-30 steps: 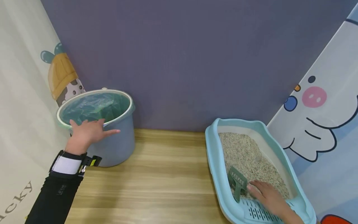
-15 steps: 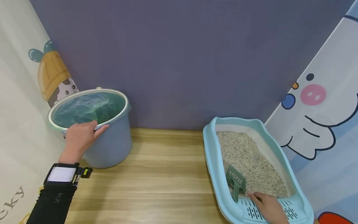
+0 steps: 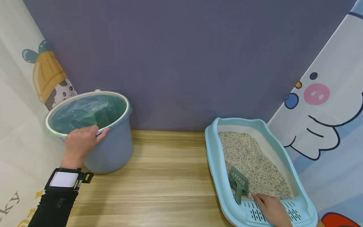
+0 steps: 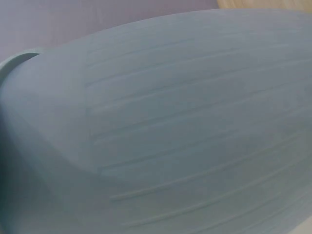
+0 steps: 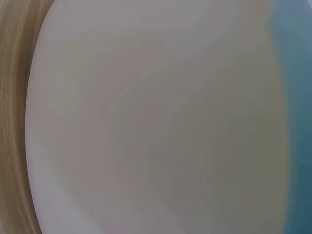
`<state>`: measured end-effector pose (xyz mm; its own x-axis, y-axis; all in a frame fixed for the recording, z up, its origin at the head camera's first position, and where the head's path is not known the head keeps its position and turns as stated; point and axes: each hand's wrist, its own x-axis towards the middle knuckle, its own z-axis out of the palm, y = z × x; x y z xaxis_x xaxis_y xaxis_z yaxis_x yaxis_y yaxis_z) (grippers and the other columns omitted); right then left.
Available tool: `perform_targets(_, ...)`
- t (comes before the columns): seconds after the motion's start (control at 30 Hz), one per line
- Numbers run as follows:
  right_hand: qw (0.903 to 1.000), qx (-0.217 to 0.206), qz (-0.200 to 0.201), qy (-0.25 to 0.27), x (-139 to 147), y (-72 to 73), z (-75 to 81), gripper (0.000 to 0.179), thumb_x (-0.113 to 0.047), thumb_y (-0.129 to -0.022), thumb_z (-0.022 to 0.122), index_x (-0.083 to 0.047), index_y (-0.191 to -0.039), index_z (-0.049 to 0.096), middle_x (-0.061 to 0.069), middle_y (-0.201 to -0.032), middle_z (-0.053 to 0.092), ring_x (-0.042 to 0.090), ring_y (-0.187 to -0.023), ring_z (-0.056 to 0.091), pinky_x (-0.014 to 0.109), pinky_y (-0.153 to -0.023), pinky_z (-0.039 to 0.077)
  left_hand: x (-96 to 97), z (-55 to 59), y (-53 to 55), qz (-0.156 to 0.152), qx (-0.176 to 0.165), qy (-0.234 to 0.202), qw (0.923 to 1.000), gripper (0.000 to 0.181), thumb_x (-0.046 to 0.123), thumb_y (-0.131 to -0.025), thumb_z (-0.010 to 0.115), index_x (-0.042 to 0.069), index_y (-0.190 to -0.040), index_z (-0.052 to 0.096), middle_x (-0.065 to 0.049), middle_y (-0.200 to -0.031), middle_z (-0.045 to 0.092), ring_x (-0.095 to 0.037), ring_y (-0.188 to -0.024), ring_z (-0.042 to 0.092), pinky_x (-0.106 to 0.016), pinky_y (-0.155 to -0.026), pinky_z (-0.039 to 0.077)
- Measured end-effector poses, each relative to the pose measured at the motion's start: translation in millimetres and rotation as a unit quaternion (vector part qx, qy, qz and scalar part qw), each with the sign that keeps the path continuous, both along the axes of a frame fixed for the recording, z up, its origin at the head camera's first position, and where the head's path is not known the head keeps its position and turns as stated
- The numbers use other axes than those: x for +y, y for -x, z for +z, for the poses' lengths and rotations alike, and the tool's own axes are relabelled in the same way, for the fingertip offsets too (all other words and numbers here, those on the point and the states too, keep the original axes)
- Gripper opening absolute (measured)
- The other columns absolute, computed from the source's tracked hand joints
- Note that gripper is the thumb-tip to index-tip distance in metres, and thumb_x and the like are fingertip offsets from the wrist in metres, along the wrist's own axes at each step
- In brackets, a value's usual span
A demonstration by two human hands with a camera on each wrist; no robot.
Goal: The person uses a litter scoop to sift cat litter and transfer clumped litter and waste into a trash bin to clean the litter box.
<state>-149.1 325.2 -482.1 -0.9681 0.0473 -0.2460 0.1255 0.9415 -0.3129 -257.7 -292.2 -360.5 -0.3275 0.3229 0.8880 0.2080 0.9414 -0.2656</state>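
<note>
At the left of the head view stands a blue-grey trash can (image 3: pixel 113 148), lined with a translucent green bag (image 3: pixel 88 110) under a white rim ring. My left hand (image 3: pixel 80 143) grips its near rim, fingers over the edge; the left wrist view shows the can's ribbed outer wall (image 4: pixel 195 122). On the right lies a light blue litter box (image 3: pixel 214 157) holding grainy cat litter (image 3: pixel 255 160). My right hand (image 3: pixel 273 209) holds its low slotted front edge, its fingertips partly hidden. A dark green litter scoop (image 3: pixel 239 183) rests in the box, left of that hand, apart from it.
Both things stand on a wood-grain surface (image 3: pixel 167 170). Behind it rises a dark purple-grey wall (image 3: pixel 181 63). A cream printed curtain (image 3: pixel 17 126) borders the can, and a blue-and-white cartoon sheet (image 3: pixel 326 126) borders the litter box.
My left hand has closed from spread fingers onto the can's rim, and the can sits slightly nearer and farther left. My right hand has drawn back from beside the scoop to the litter box's front edge.
</note>
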Motion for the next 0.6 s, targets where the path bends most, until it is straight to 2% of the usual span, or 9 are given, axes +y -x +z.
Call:
perform_targets(0.1,1.0000,0.002,0.009,-0.001,0,0.7,1.4,0.040,-0.039,-0.094,0.041,-0.009,-0.094,0.067,0.004,-0.080,0.067,0.020,-0.072,0.063,0.043,-0.066,0.048,11.0,-1.0,-4.4,-0.004,0.020,0.006,0.9998,0.060,0.051,-0.094,0.033,0.009,-0.052,0.027,0.000,-0.042,0.017,-0.014,-0.031,0.013,-0.028,-0.035,0.008)
perform_targets(0.2,0.9998,0.006,0.018,-0.001,1,0.8,2.7,0.042,-0.036,-0.095,0.041,-0.004,-0.105,0.067,0.011,-0.095,0.069,0.026,-0.080,0.065,0.049,-0.074,0.048,27.3,-1.5,-10.2,-0.009,0.037,0.007,0.9992,0.059,0.049,-0.094,0.035,0.009,-0.052,0.028,0.000,-0.042,0.017,-0.015,-0.031,0.014,-0.028,-0.035,0.008)
perform_targets(0.33,0.9997,0.010,0.020,-0.002,0,-0.1,3.3,0.039,-0.033,-0.095,0.042,-0.005,-0.104,0.067,0.009,-0.093,0.069,0.024,-0.077,0.065,0.048,-0.073,0.048,57.6,-1.1,-20.1,-0.020,0.060,0.004,0.9980,0.058,0.046,-0.094,0.038,0.009,-0.051,0.027,0.000,-0.042,0.017,-0.014,-0.032,0.013,-0.027,-0.034,0.009)
perform_targets(0.47,0.9997,0.016,0.020,-0.003,-2,-1.0,4.1,0.037,-0.033,-0.094,0.043,-0.007,-0.103,0.067,0.008,-0.092,0.069,0.022,-0.076,0.065,0.048,-0.072,0.048,93.2,-0.7,-33.1,-0.030,0.062,0.003,0.9976,0.057,0.044,-0.094,0.038,0.009,-0.051,0.027,0.002,-0.043,0.016,-0.011,-0.034,0.012,-0.026,-0.034,0.010)
perform_targets(0.6,0.9996,0.020,0.018,-0.004,-3,-2.1,4.3,0.037,-0.034,-0.094,0.043,-0.007,-0.103,0.067,0.008,-0.092,0.069,0.023,-0.075,0.065,0.048,-0.072,0.048,132.1,-3.4,-46.2,-0.032,0.059,-0.010,0.9977,0.056,0.044,-0.094,0.039,0.010,-0.051,0.028,0.003,-0.044,0.018,-0.012,-0.033,0.016,-0.026,-0.033,0.012)
